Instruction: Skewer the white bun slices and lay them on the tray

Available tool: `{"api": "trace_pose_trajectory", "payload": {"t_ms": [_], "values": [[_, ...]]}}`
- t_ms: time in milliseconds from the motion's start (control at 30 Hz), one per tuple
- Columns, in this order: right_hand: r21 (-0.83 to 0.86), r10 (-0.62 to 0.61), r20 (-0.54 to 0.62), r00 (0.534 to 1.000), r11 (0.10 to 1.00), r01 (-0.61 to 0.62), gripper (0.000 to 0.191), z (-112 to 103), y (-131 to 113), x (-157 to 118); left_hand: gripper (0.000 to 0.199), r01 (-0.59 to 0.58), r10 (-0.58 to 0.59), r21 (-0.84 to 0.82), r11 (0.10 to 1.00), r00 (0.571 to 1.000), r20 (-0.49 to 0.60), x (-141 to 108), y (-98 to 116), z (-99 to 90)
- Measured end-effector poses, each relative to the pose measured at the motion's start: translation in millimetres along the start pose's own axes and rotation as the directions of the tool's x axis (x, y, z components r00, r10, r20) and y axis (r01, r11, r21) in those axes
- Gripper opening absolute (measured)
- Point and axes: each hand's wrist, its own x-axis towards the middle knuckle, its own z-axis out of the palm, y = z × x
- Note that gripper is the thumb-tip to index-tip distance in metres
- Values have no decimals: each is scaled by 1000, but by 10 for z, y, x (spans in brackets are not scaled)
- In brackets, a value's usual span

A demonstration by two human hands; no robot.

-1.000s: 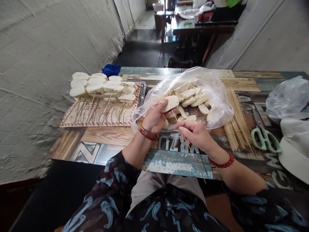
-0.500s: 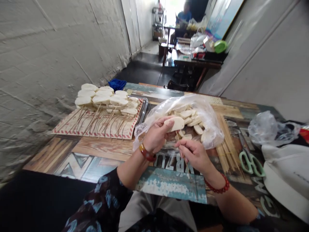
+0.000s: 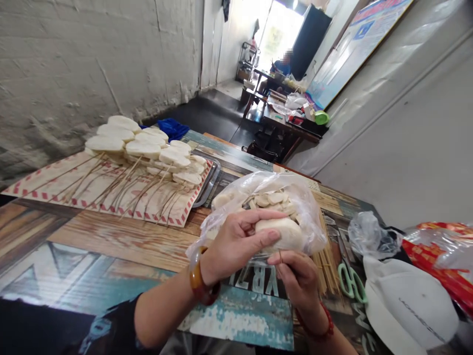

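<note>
My left hand point(image 3: 236, 239) grips a pale oval slice point(image 3: 283, 232) between thumb and fingers. Just below its lower edge, my right hand point(image 3: 301, 278) pinches a thin wooden skewer point(image 3: 280, 255); only a short piece shows, and how deep it sits in the slice I cannot tell. Behind both hands, an opened clear plastic bag point(image 3: 312, 214) contains several loose pale slices point(image 3: 271, 198). On the left, skewered slices point(image 3: 144, 148) lie stacked with their sticks pointing toward me, over a red-edged paper sheet point(image 3: 55, 180) and a metal tray point(image 3: 212, 183).
Right of the bag lie a bundle of bare skewers point(image 3: 325, 268), green-handled scissors point(image 3: 351, 283), a white cap point(image 3: 417, 301), a crumpled plastic bag point(image 3: 369, 234) and a red package point(image 3: 436, 251). A blue cloth point(image 3: 172, 129) rests at the table's far edge. A person point(image 3: 284, 66) sits far back.
My right hand has come closer to the slice, and less of the skewer shows between them. The slice has moved nearer to me. The view has tilted and shifted.
</note>
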Motion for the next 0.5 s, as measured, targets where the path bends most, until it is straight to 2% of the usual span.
{"api": "trace_pose_trajectory", "payload": {"t_ms": [233,400,500], "values": [[-84,-12,-130,991,996,2,23,43,-24,-96,24,8,-8,-6,1000,1000,19,-6,-23,42],[-96,-24,-156,987,995,9,24,42,-18,-138,21,-30,30,9,1000,999,38,-3,-66,65],[-105,-26,-153,988,994,10,25,36,-9,-146,22,-6,6,-2,1000,998,56,-8,-99,79]]}}
